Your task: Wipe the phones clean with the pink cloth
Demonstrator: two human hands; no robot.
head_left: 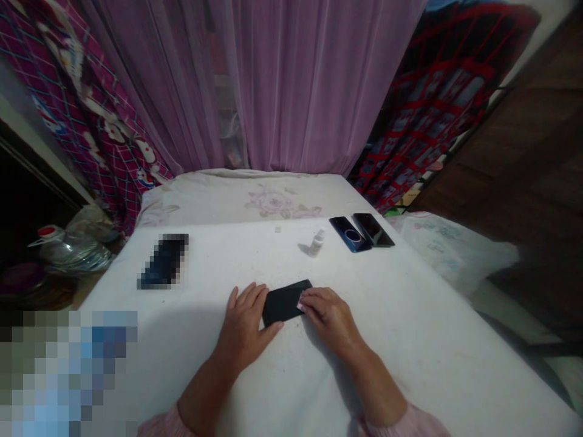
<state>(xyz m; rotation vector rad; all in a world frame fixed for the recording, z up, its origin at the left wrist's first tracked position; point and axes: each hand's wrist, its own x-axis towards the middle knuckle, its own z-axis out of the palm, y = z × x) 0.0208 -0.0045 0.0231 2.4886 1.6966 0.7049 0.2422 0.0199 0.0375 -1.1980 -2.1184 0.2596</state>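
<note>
A black phone (286, 303) lies flat on the white-covered table, slightly tilted to the right. At its left end is my left hand (246, 321), thumb along the near edge and fingers at the far side, gripping it. My right hand (331, 317) pinches a small pale pink-white piece of cloth or tissue (300, 301) against the phone's right part. Most of that piece is hidden by the fingers. Beyond the phone stands a small clear bottle (317, 243) with a white top.
Two more phones, one blue (350, 234) and one dark (373, 230), lie at the back right of the table (218, 255). A blurred-out dark object (164, 261) is at the left. A large water bottle with a red cap (75, 249) stands beyond the left edge. Purple curtains (310, 85) hang behind.
</note>
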